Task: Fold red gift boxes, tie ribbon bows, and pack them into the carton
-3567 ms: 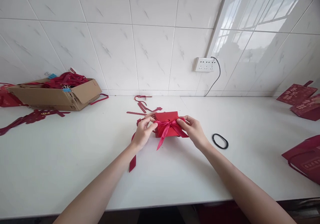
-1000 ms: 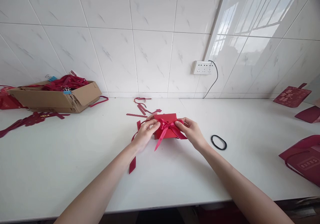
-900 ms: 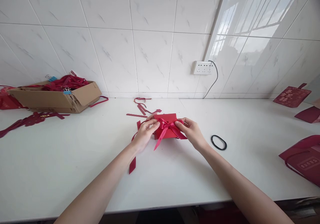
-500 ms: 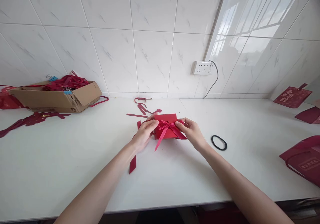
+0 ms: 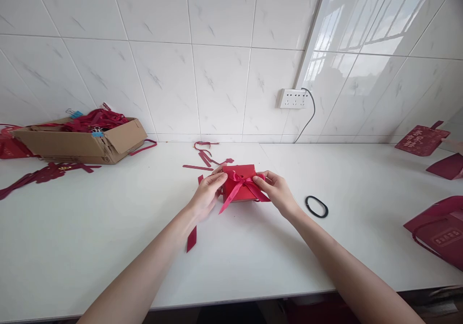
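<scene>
A small red gift box (image 5: 246, 169) is held at the middle of the white table, with a shiny pink-red ribbon bow (image 5: 241, 179) tied across its front. My left hand (image 5: 210, 189) pinches the bow's left loop between thumb and fingers at the box's left side. On the other side, my right hand (image 5: 273, 189) pinches the right loop. The bow's two tails hang down over the front. A dark red ribbon strip (image 5: 192, 239) shows on the table beneath my left forearm; part of it is hidden by that hand.
Several dark red ribbon scraps (image 5: 205, 159) lie behind the box. A cardboard box (image 5: 79, 145) full of red ribbons stands at the back left, with a ribbon bundle (image 5: 47, 173) before it. To the right are a black ring-shaped band (image 5: 317, 207) and red paper bags (image 5: 436, 230).
The bow's left tail has swung slightly to the left. Both hands stay at the bow's loops, and the box has hardly moved.
</scene>
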Demonstrator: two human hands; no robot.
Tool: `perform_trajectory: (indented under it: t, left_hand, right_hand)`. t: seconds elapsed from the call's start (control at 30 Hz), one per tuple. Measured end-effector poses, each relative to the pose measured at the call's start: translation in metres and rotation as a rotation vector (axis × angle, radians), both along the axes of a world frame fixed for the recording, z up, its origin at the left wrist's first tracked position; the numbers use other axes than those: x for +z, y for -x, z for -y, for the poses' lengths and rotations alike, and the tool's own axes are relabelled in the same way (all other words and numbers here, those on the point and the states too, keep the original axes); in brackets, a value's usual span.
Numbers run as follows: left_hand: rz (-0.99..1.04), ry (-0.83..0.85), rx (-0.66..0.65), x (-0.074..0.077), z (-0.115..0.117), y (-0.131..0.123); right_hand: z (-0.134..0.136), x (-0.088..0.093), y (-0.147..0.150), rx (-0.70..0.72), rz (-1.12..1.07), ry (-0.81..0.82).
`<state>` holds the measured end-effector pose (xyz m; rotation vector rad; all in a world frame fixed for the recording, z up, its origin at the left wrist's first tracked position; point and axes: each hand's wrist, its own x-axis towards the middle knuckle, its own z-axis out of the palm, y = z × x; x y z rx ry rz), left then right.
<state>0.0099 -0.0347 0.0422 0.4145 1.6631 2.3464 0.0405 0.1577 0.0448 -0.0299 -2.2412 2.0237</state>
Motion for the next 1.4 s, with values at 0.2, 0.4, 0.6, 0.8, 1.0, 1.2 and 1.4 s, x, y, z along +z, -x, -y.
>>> perform_trajectory:
  t: [0.2,0.4,0.6,0.8,1.0,1.2,1.4]
  left_hand:
    - [0.138,-0.03,-0.01,0.0018,0.0026,0.0016]
    - [0.036,-0.014,-0.063,-0.0004,0.0024,0.003]
    - [0.011,0.011,-0.036,-0.0031,0.0015,0.0027]
    - [0.054,0.002,-0.042,0.0007,0.0025,0.0026]
    - [0.141,-0.057,-0.05,0.0039,0.0028,0.0017]
    - [0.066,-0.034,-0.064,-0.0005,0.0036,0.0046]
    - [0.07,-0.002,-0.025,-0.0005,0.0023,0.0041]
  right_hand:
    - [0.0001,0.0001,-0.0005,-0.009,-0.003,-0.023]
    - [-0.0005,-0.0005,-0.0004,0.002,0.002,-0.011]
    - [0.0003,-0.001,0.0003,0.0,-0.005,0.001]
    - [-0.0002,-0.0019,0.0008,0.004,-0.006,-0.014]
    - [-0.0007,-0.0018,0.0004,0.006,-0.003,-0.023]
    - [-0.0002,-0.0021,0.0002,0.014,-0.007,-0.01]
    - [-0.0003,-0.0017,0.0001,0.011,-0.009,-0.022]
